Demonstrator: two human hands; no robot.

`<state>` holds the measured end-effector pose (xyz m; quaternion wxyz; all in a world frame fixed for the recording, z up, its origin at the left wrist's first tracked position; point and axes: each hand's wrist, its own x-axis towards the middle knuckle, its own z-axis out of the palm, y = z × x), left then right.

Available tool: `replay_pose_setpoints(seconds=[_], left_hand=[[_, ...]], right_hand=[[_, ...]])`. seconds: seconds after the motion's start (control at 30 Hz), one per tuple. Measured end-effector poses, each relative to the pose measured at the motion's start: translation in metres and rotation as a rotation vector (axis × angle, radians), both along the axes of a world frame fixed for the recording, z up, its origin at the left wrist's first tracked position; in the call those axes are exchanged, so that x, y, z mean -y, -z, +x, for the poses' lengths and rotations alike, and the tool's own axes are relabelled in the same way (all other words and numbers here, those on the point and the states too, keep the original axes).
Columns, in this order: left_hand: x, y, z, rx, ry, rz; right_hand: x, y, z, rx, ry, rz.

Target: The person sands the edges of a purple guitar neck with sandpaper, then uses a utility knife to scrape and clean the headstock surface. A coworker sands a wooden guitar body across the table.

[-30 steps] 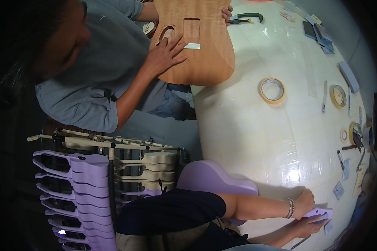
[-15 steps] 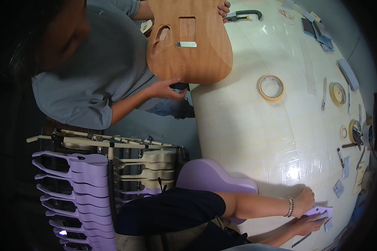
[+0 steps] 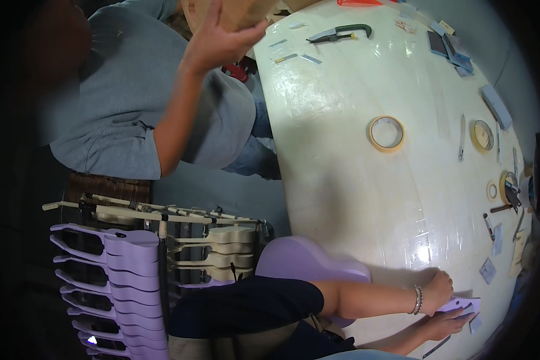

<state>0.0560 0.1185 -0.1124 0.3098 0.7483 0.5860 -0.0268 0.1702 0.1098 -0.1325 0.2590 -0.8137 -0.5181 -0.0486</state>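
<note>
A purple guitar [image 3: 315, 258] lies along the near edge of the table, its body partly under my left arm. At the right, its purple headstock [image 3: 460, 303] shows pegholes. My left hand [image 3: 436, 292], with a beaded bracelet at the wrist, is closed on the neck end beside the headstock; the fingers' far side is hidden. My right hand [image 3: 447, 324] rests at the headstock's edge, its fingers pressing a small blue-grey piece [image 3: 467, 309] that looks like sandpaper.
A co-worker in a grey shirt [image 3: 144, 90] holds a wooden guitar body [image 3: 246, 13] at the top. A rack of purple guitar bodies [image 3: 132, 258] stands left. On the table [image 3: 342, 198] lie a tape roll [image 3: 386, 133], a clamp [image 3: 342, 33], and several blades and abrasive pieces.
The co-worker has swung the wooden guitar body up and away, and their lower hand has risen with it. Table items behind it now show. My hands stay at the headstock.
</note>
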Motion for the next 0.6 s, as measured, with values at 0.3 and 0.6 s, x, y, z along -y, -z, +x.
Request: replay_pose_setpoints(seconds=[0.3,0.6], left_hand=[[-0.016,-0.025,-0.019,0.122,-0.021,0.135],[-0.002,-0.017,-0.027,0.210,0.091,0.369]], right_hand=[[-0.008,-0.012,0.000,-0.227,-0.074,0.128],[0.036,-0.008,0.007,-0.040,-0.282,0.108]])
